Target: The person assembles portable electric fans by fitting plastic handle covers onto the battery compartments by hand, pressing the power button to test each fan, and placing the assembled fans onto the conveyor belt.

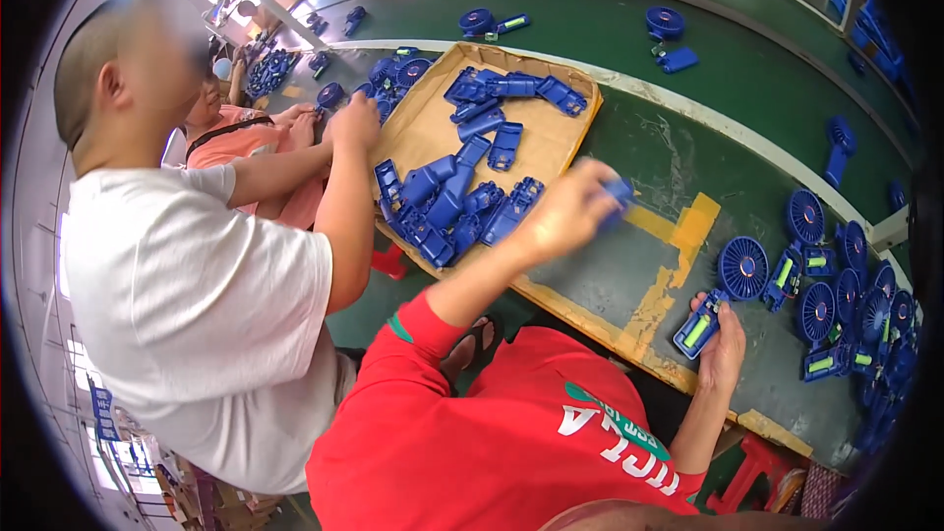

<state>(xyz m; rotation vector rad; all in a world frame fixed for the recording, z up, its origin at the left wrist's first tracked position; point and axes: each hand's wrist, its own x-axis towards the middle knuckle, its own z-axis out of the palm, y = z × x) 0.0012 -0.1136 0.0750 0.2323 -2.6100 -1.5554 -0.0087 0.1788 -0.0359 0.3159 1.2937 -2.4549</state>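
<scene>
My right hand (724,346) holds an opened blue fan handle (699,325) near the table's front edge. A light-green cylindrical battery lies inside it. Right beside its upper end is a round blue fan head (742,268); I cannot tell whether they are joined. My left hand (575,214) is above the table, right of a cardboard tray (423,110). Its fingers close on a blue plastic piece (619,199), blurred by motion. Several blue plastic handle shells (454,189) lie in a loose heap in that tray.
Several fan heads with opened handles (818,315) crowd the table's right end. Yellow tape (678,241) marks the tabletop. Beyond a pale rail, a green conveyor (590,25) carries scattered fan parts. A co-worker in white (197,305) stands at my left, hands at more fans. A red stool (752,472) stands below.
</scene>
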